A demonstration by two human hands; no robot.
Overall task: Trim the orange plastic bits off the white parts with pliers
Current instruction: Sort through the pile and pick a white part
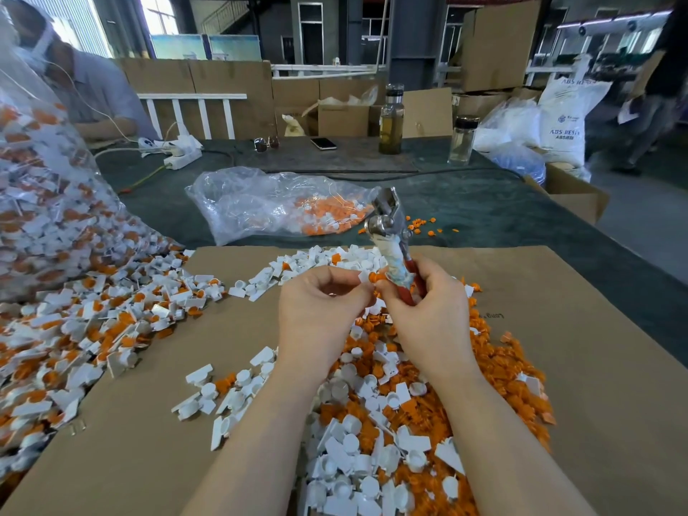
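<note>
My right hand [424, 310] grips the handles of the pliers [387, 225], whose metal jaws point up and away, above the cardboard sheet [167, 422]. One handle is wrapped in white tape, the other is red. My left hand [320, 310] pinches a small white part with an orange bit [374, 277] right beside the pliers' handles. Below my hands lies a heap of cut orange bits and white parts [409, 404]. To the left spreads a pile of white parts with orange still on them [93, 329].
A big clear bag of parts [37, 199] stands at the left edge, a flatter bag [275, 206] lies beyond the cardboard. Two bottles [391, 121], a phone [323, 143], sunglasses and a power strip sit at the table's far side. Another person sits at the far left.
</note>
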